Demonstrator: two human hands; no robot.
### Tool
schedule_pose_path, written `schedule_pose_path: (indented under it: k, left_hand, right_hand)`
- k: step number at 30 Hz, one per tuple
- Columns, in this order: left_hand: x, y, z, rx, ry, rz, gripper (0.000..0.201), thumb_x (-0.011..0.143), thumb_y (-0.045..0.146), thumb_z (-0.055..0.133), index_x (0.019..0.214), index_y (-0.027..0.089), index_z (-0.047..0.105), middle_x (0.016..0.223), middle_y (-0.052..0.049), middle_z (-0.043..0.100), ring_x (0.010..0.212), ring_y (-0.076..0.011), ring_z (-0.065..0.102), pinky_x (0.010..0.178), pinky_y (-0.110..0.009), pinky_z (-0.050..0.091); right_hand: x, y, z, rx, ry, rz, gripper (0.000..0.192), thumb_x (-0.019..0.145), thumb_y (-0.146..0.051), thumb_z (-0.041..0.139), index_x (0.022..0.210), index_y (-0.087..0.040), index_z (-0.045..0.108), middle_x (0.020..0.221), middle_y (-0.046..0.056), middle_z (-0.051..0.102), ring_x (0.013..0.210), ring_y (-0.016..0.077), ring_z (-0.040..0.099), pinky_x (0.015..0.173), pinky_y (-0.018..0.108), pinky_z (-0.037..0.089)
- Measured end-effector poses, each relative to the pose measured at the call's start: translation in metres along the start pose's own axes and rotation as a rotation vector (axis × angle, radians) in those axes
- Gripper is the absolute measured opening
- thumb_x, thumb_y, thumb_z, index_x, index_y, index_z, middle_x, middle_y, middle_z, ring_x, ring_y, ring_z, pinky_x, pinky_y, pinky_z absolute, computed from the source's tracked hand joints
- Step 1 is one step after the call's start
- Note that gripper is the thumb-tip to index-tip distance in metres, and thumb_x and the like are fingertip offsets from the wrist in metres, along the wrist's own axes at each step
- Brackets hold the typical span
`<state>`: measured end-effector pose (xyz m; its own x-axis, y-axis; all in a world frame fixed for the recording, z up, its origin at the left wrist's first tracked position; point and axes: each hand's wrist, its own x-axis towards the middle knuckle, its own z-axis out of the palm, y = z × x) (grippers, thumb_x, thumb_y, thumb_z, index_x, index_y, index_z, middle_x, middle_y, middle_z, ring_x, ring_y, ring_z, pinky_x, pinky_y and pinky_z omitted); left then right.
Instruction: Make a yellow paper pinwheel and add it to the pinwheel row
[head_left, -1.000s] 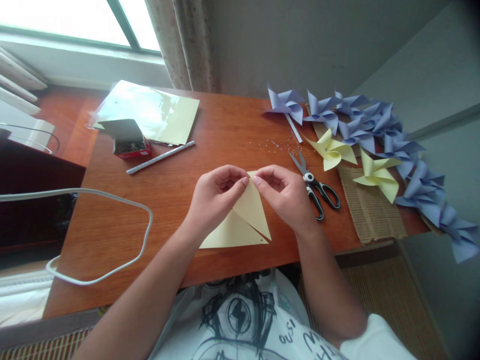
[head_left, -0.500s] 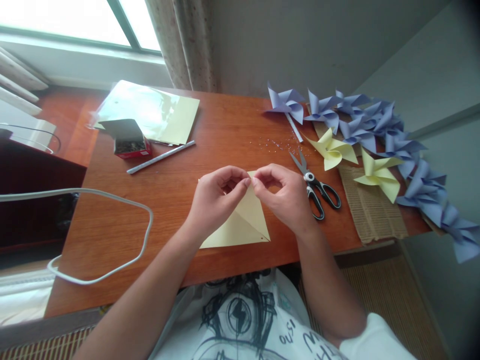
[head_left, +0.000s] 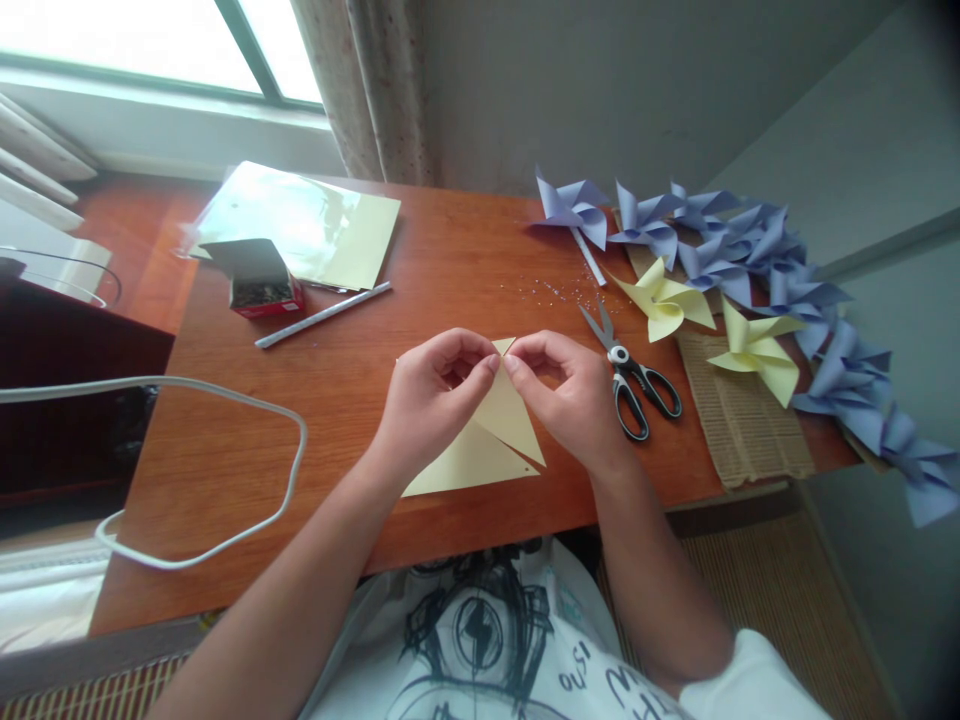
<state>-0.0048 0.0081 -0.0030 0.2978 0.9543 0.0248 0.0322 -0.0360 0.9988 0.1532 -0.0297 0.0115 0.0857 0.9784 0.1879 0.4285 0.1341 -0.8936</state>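
A yellow paper square with slits cut in from its corners lies on the wooden table before me. My left hand pinches its far corner with thumb and index finger. Right beside it, my right hand pinches the same corner across the slit, fingertips almost touching the left ones. The slit toward the near right corner gapes open, and a small dark hole shows close to that corner. My hands cover much of the sheet's far and left parts. Scissors with black and white handles lie just right of my right hand.
Purple pinwheels and two yellow pinwheels lie along the right side, partly over corrugated cardboard. At the back left are yellow sheets, a red box of small pins and a paper stick. A white cable loops at left.
The right-hand flap of the yellow paper has shifted slightly right and lifted, so the slit at the near right corner now gapes. Both hands stay at the far corner.
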Motion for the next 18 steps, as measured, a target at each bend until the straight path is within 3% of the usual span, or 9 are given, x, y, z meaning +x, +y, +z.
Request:
schedule_pose_path:
  k: [8,18]
  left_hand:
    - [-0.0029,0.0008,-0.0005,0.195,0.012,0.136,0.006,0.087,0.020,0.066,0.084,0.016,0.069,0.071,0.000,0.066,0.061,-0.0101,0.056,0.055,-0.021,0.043]
    - [-0.0021,0.0019,0.0007,0.202,0.000,0.132,0.006,0.086,0.020,0.066,0.084,0.015,0.070,0.070,-0.001,0.068,0.061,-0.0105,0.057,0.055,-0.022,0.043]
  right_hand:
    - [0.0015,-0.0013,-0.0035,-0.088,0.002,-0.079,0.008,0.089,-0.016,0.064,0.083,-0.020,0.067,0.082,0.001,0.069,0.076,0.0162,0.065,0.073,0.030,0.054]
    - [0.0014,-0.0013,-0.0046,-0.088,-0.004,-0.078,0.007,0.090,-0.017,0.064,0.085,-0.020,0.067,0.084,0.001,0.070,0.079,0.0160,0.066,0.075,0.030,0.055]
